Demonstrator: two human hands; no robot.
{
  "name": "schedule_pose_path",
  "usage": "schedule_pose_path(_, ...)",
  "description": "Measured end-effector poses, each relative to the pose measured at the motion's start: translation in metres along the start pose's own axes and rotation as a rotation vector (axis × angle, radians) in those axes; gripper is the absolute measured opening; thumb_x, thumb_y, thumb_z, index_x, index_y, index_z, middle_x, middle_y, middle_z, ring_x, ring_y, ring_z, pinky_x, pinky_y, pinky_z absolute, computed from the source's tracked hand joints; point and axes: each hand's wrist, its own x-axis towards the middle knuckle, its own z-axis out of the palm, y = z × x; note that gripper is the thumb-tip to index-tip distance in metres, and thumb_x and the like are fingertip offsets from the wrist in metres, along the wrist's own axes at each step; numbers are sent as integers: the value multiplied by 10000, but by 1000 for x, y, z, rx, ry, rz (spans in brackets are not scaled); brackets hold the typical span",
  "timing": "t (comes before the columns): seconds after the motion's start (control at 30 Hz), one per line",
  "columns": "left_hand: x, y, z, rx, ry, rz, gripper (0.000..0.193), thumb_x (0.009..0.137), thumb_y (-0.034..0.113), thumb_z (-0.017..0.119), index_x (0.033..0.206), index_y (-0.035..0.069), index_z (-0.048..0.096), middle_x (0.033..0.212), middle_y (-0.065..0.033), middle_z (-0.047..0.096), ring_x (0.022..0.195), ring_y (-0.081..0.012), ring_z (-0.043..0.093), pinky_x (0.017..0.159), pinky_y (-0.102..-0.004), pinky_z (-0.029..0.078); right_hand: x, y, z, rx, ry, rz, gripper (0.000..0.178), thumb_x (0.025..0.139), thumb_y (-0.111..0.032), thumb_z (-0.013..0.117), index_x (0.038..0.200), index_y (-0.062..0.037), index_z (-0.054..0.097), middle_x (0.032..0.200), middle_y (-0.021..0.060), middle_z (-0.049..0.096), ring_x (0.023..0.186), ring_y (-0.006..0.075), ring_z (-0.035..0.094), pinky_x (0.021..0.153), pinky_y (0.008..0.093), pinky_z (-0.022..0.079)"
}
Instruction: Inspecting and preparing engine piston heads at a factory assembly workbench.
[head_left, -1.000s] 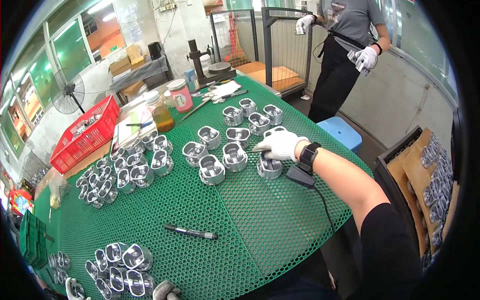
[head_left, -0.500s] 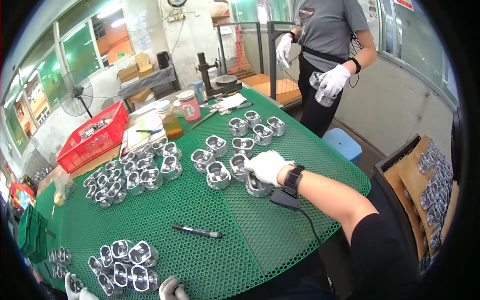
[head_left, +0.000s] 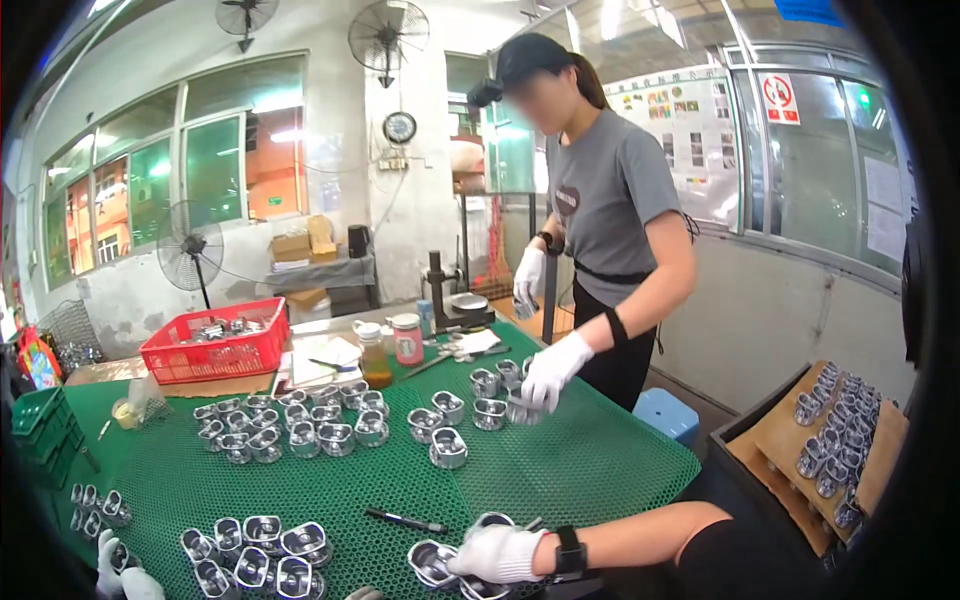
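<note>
My right hand (head_left: 497,554), in a white glove with a black wrist strap, closes over metal pistons at the front edge of the green mat (head_left: 380,490). One silver piston (head_left: 433,563) shows left of its fingers, with others partly hidden under and behind the hand. Only a gloved tip of my left hand (head_left: 363,594) shows at the lower edge, its fingers mostly out of view. A group of upturned pistons (head_left: 255,568) stands left of it. Just behind my right hand lies a black marker pen (head_left: 405,520).
Across the table a co-worker's gloved hand (head_left: 553,372) holds a piston over a small group. Rows of pistons (head_left: 335,437) stand mid-table. Another person's gloved hands (head_left: 125,575) are lower left. A red crate (head_left: 215,355) stands behind; a piston-filled bin (head_left: 790,450) is right.
My right hand has come toward me from the far group, bringing pistons to the mat's front edge. The co-worker has leaned in and lowered a hand with a piston to the table. My view has tilted up.
</note>
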Motion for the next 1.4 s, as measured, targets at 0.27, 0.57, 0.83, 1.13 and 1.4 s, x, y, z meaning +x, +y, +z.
schedule_pose_path(0.27,-3,12,0,33,-39,33,197,830,16,658,1024,44,676,1046,-158,680,953,-339,657,837,-396,534,37,15,12,4,323,32,239,963,-199,450,1064,-148,661,815,147,671,746,327,675,684,441,543)
schedule_pose_path(0.57,-43,32,-8,-724,-3,-714,373,918,115,511,1258,-38,494,1202,-184,576,1033,-267,623,886,-385,544,-12,20,73,551,361,172,229,943,-221,570,1161,-153,581,942,131,673,852,351,656,737,427,538)
schedule_pose_path(0.83,-49,58,2,-1569,-161,-1052,934,840,638,619,1531,163,208,1404,-299,418,1247,-382,519,1041,-530,446,-33,-38,60,1240,56,-266,289,870,-52,657,1151,-111,637,987,87,699,899,225,700,788,323,566)
schedule_pose_path(1.13,-44,45,-11,-2053,-95,-1074,956,773,786,545,1463,150,360,1272,-343,506,886,-430,645,532,-421,591,-66,-14,94,1179,32,-197,443,891,-147,609,1314,-41,528,1060,133,684,922,258,699,825,334,568)
schedule_pose_path(1.4,-36,61,-15,-1100,8,-814,844,849,538,672,1439,53,314,1265,-356,488,990,-399,640,757,-428,606,-79,-1,77,1441,203,-236,339,891,-41,542,1215,21,622,935,150,701,574,147,604,517,272,497)
